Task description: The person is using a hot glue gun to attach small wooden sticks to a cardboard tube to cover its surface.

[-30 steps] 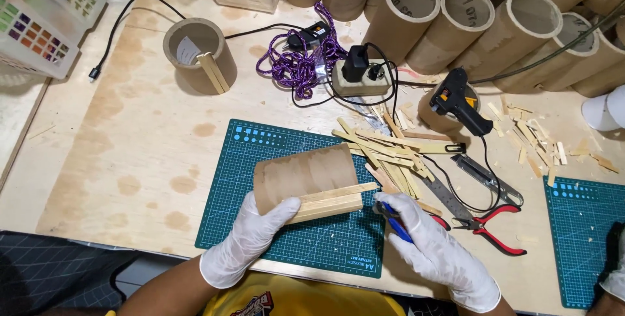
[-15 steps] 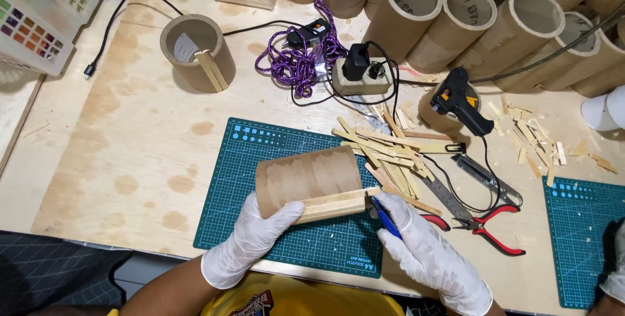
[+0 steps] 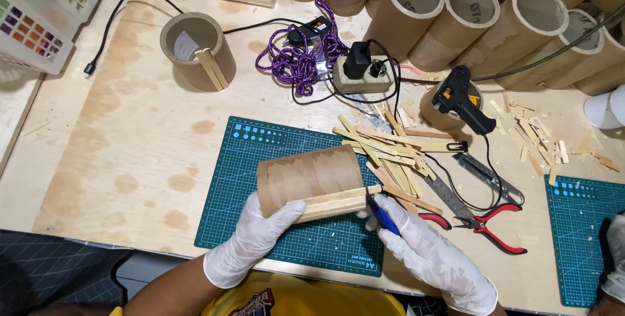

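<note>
Cardboard tube (image 3: 309, 178) on cutting mat (image 3: 260, 179), pliers (image 3: 485, 221) to its right

Plywood counter (image 3: 117, 159) w/ green cutting mat (image 3: 260, 225), wood sticks (image 3: 390, 146), pliers (image 3: 488, 225), power strip (image 3: 361, 78), cardboard tubes (image 3: 469, 16).

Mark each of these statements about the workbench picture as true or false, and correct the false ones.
1. The left hand holds a cardboard tube lying on its side on the green cutting mat. True.
2. The right hand holds a pair of red pliers. False: it holds a blue-handled tool; the red-handled pliers lie on the table.
3. Both hands are bare. False: both wear white gloves.
4. Flat wooden sticks lie along the tube's lower side. True.
5. The black glue gun lies on the cutting mat. False: it rests on a short tube beyond the mat.
</note>
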